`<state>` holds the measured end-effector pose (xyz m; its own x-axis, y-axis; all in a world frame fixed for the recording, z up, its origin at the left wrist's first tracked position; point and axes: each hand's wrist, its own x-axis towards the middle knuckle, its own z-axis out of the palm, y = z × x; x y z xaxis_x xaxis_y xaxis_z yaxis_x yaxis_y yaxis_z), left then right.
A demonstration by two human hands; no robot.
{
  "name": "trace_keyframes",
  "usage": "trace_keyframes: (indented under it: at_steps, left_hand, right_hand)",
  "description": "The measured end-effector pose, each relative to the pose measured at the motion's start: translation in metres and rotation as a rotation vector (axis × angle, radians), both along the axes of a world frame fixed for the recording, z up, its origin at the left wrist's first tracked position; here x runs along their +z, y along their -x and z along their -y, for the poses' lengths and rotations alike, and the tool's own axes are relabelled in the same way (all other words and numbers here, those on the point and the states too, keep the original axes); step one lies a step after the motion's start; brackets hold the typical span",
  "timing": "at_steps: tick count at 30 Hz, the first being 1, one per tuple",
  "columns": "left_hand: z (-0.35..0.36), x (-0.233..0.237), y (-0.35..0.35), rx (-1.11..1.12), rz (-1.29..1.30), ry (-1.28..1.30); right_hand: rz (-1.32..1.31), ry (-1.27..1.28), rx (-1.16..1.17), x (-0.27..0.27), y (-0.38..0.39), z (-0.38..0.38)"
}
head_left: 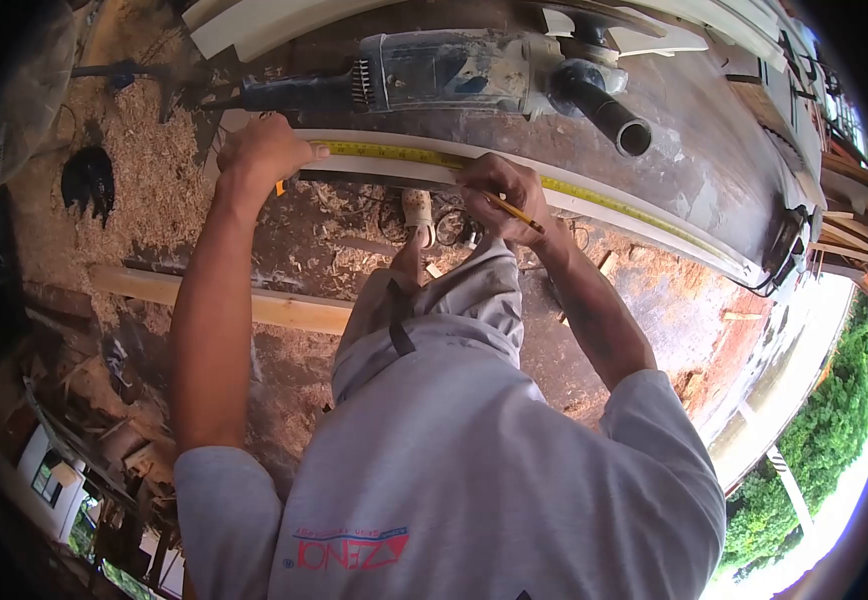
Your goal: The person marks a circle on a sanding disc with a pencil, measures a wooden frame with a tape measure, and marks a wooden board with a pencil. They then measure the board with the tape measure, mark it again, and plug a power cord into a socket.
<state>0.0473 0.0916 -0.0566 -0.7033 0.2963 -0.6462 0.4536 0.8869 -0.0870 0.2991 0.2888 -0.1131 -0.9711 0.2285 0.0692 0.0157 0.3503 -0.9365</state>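
Note:
A yellow tape measure (394, 152) lies stretched along a long, pale wooden board (434, 145). My left hand (262, 155) is closed on the tape measure at the board's left end, thumb pointing right along the blade. A small orange piece shows below that hand; the rest of what is under the palm is hidden. My right hand (502, 192) is closed round a yellow pencil (516, 213) and rests over the blade near the middle of the board. From there the blade runs on to the right end. The pencil's tip is hidden by my fingers.
A large angle grinder (454, 75) with a side handle (609, 115) lies just beyond the board. Wood shavings (154, 140) cover the surface at left. A plank (284, 308) lies at left, nearer my body. More pale boards (284, 25) are at the far edge.

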Motion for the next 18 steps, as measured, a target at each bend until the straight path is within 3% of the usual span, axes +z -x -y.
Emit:
trace_keyframes:
  at_steps: [18]
  left_hand:
    - [-0.008, 0.004, 0.007, 0.033, 0.116, 0.074]
  right_hand:
    - [-0.027, -0.116, 0.044, -0.002, 0.003, 0.005]
